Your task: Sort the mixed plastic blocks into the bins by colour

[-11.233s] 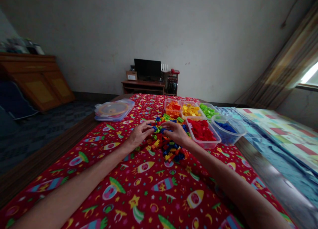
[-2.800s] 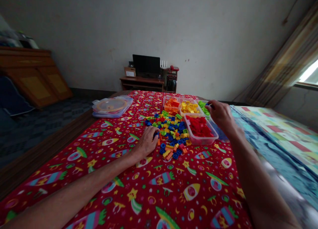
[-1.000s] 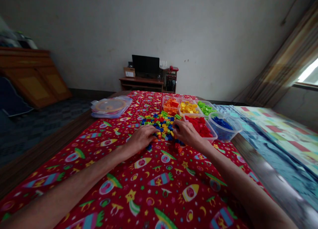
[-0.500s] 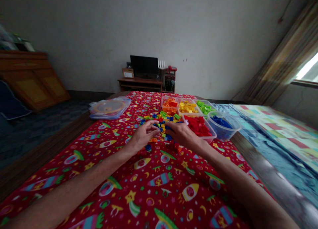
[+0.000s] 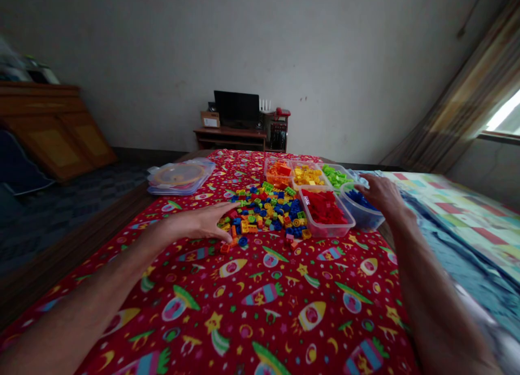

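Observation:
A mixed pile of toy building bricks [image 5: 268, 209] in blue, yellow, green, orange and red lies on the tablecloth. At its left edge rests my left hand [image 5: 213, 221], thumb and fingers spread around the nearest bricks. My right hand [image 5: 379, 191] hangs over the round tub of blue bricks [image 5: 368, 219], its thumb and forefinger apart; no brick shows between them. Beside that tub stands a clear box of red bricks [image 5: 325, 207]. Behind are boxes of orange bricks [image 5: 278, 172], yellow bricks [image 5: 307, 175] and light green bricks [image 5: 335, 175].
Stacked clear lids [image 5: 181, 177] lie at the table's left edge. A red patterned cloth [image 5: 252, 310] covers the table. To the right is a bed with a patchwork cover [image 5: 467, 212]. A monitor [image 5: 236, 108] stands on a low desk by the far wall.
My right hand has left the pile and moved right, over the blue tub. My left hand has drawn back to the pile's left edge and spread its fingers.

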`<state>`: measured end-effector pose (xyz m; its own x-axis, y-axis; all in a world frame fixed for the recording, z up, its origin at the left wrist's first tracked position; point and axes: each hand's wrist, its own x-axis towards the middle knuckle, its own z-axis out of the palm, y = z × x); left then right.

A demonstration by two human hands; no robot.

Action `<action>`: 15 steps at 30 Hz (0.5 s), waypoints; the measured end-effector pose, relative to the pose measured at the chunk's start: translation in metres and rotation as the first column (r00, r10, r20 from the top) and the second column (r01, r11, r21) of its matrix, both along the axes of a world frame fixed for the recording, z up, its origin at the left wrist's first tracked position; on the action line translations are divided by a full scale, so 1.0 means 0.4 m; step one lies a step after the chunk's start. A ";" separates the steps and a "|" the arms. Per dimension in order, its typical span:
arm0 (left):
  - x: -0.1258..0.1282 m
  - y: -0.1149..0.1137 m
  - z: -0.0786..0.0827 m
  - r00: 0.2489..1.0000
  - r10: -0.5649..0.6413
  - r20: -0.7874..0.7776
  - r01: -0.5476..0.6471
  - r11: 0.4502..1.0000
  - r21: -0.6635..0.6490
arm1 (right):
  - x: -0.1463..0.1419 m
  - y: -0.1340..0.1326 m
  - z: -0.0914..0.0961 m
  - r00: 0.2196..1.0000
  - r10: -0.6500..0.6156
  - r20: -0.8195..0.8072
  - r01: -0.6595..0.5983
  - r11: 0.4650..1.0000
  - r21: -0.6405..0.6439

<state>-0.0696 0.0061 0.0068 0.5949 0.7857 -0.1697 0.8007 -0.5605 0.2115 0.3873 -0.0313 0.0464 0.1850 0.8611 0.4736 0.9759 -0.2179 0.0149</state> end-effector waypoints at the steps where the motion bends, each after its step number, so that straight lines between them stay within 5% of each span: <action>1: -0.003 -0.001 0.001 1.000 0.007 -0.015 -0.006 1.000 0.001 | -0.016 -0.003 0.007 1.000 0.016 -0.005 -0.016 1.000 0.015; 5: 0.016 -0.023 0.002 0.997 0.044 -0.065 -0.044 0.999 0.010 | -0.143 -0.021 0.045 0.976 0.210 -0.061 -0.208 0.977 0.048; 8: 0.043 -0.049 0.012 0.997 0.061 -0.049 -0.060 0.998 0.014 | -0.272 -0.047 0.043 0.882 0.458 -0.107 -0.469 0.874 -0.128; 12: 0.066 -0.060 0.017 0.997 0.078 -0.023 -0.077 0.997 0.031 | -0.408 -0.074 -0.030 0.737 0.666 -0.113 -0.658 0.669 -0.346; 15: 0.077 -0.053 0.003 0.997 0.063 0.039 -0.066 0.995 0.071 | -0.453 -0.074 -0.096 0.732 0.680 -0.034 -0.630 0.657 -0.414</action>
